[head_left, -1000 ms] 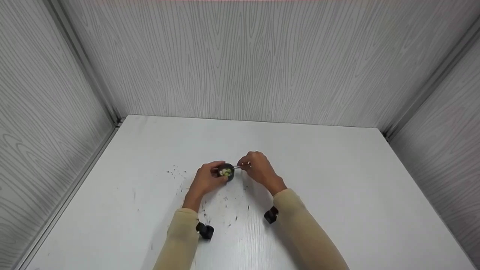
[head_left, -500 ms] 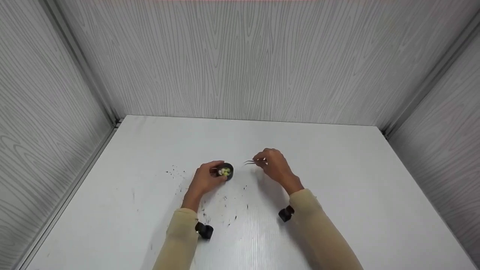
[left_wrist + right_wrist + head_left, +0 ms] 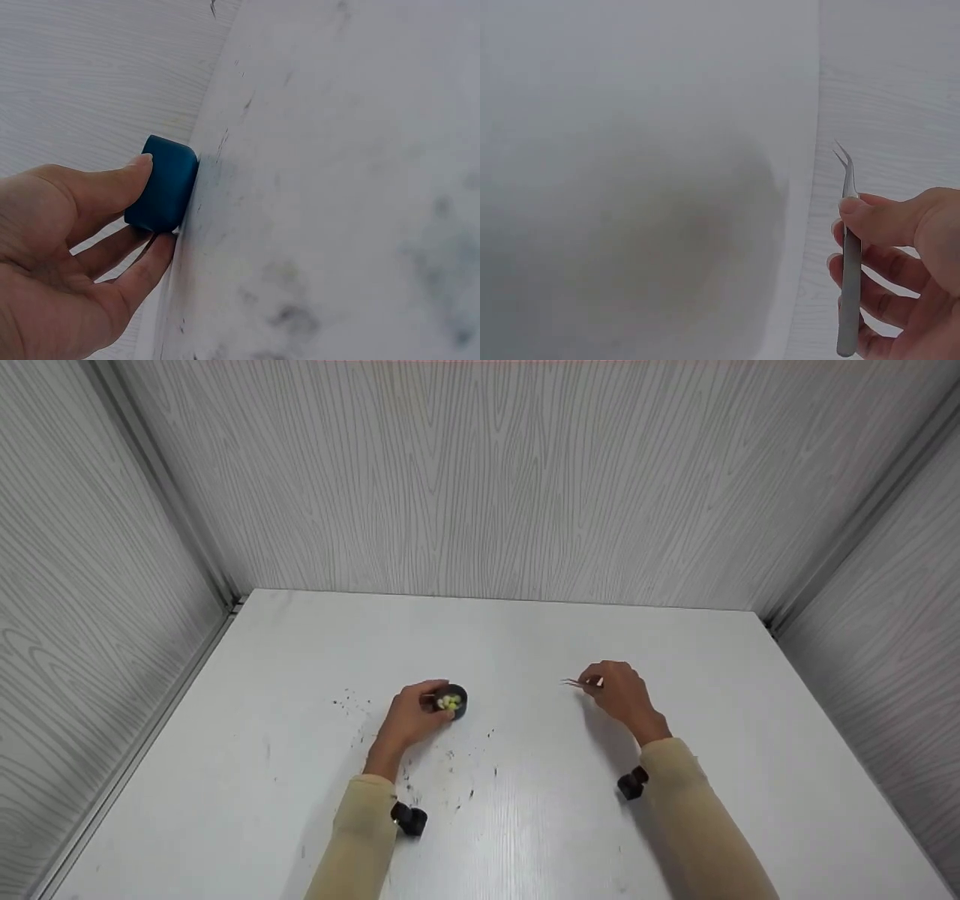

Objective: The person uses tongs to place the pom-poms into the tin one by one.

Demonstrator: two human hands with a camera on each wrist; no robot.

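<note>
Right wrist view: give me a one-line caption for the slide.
Right hand pinches metal tweezers with bent, slightly parted, empty tips above the white table.

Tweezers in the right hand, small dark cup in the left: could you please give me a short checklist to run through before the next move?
1. Left hand holds the cup on the table: ok.
2. Cup upright, pale beads inside: ok.
3. Right hand grips the tweezers: ok.
4. Tweezer tips apart and empty: ok.
5. Tweezers over the cup: not ok, off to its right.
6. Dark specks near cup: cannot tell what they are.
</note>
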